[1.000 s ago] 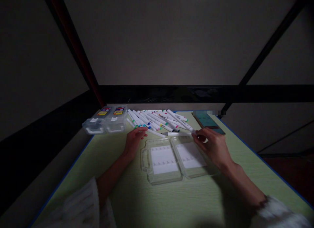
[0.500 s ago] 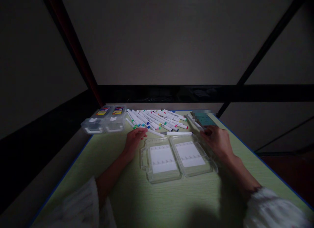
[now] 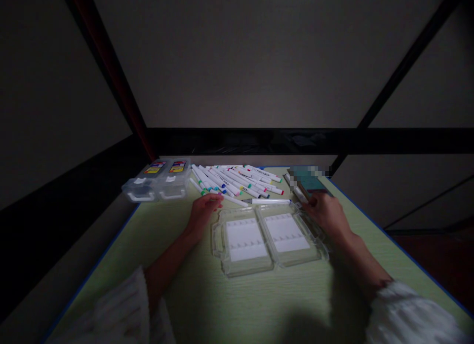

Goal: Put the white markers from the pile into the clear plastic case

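Head view: one white marker (image 3: pixel 298 190) is slanting beyond and right of the open clear case (image 3: pixel 247 268), right hand (image 3: pixel 326 213) pinching its near end; left hand (image 3: pixel 202 213) is hanging half-curled, grip unclear; other markers (image 3: pixel 237 178) are lying loose outside the case.

Dim indoor setting, exact kind unclear, grey wall panels (image 3: pixel 237 62), dark beams (image 3: pixel 409 60), blue-edged table (image 3: pixel 207 299)

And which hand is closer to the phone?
Right: the right hand is at the near end of the phone; the left hand is well off to its left, beside the markers.
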A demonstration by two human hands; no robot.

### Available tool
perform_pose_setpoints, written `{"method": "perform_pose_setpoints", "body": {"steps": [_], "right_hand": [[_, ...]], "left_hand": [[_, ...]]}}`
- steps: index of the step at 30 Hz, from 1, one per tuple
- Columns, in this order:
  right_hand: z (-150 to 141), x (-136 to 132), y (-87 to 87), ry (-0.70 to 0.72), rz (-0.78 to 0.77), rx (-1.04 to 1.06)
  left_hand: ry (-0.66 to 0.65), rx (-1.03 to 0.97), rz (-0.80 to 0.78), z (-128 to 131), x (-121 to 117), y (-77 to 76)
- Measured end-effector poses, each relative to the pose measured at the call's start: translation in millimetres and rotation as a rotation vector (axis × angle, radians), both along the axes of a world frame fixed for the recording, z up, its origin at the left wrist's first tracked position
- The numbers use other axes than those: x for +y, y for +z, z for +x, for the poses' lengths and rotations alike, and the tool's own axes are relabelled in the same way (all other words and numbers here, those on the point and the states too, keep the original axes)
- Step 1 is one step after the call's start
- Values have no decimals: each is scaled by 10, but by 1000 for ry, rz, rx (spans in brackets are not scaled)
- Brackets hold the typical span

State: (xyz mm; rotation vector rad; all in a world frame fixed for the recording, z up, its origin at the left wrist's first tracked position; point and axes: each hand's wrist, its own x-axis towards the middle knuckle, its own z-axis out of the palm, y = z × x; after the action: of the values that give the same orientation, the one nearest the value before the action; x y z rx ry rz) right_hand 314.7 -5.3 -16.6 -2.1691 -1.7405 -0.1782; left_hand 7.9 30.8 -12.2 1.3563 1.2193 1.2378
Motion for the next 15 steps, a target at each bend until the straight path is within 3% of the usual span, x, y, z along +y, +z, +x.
{"method": "perform_pose_setpoints", "body": {"steps": [15], "right_hand": [[-20,34,-17,-153,-81,-1]], "left_hand": [[-12,9,-31,9,2,11]]}}
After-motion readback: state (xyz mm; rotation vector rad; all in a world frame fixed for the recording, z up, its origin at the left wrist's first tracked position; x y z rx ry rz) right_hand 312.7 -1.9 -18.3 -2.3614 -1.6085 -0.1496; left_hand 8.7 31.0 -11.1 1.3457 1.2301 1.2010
